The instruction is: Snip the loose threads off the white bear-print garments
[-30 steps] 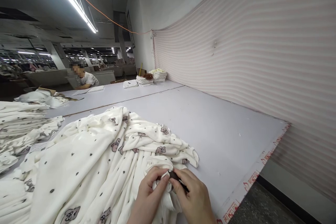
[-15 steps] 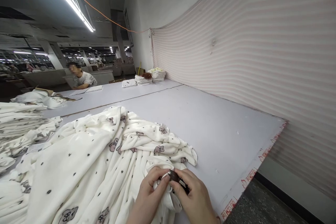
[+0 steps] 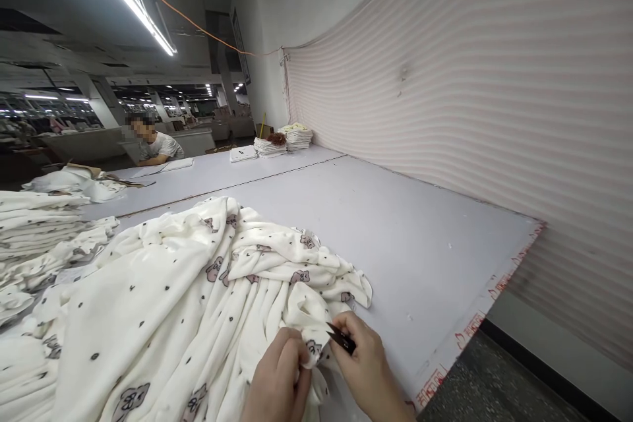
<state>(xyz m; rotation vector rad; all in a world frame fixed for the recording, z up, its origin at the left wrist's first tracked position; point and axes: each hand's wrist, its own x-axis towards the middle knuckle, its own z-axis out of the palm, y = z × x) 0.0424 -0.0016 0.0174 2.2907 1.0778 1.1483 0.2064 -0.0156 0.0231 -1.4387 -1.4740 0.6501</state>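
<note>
White fabric [image 3: 148,290] with small dark marks and grey-purple cartoon animals lies heaped in folds across the near left of the table. My left hand [image 3: 281,372], fingers curled, pinches an edge of this fabric at the heap's lower right. Just to its right, my right hand [image 3: 363,359] grips black thread snips [image 3: 342,339]. Their two pointed blades stand slightly apart and point up and left, close to the held fabric. Whether the tips touch the cloth I cannot tell.
The pale table [image 3: 395,237] ends at a taped right edge. Behind it hangs a striped cloth sheet [image 3: 445,92]. More white fabric [image 3: 39,231] is stacked at left. Folded piles [image 3: 270,147] stand at the far edge, and a person [image 3: 161,145] leans on the table's far left.
My hands have moved apart a little. The snips have turned so that their blades now show pointing left, and my left hand has shifted down along the fabric.
</note>
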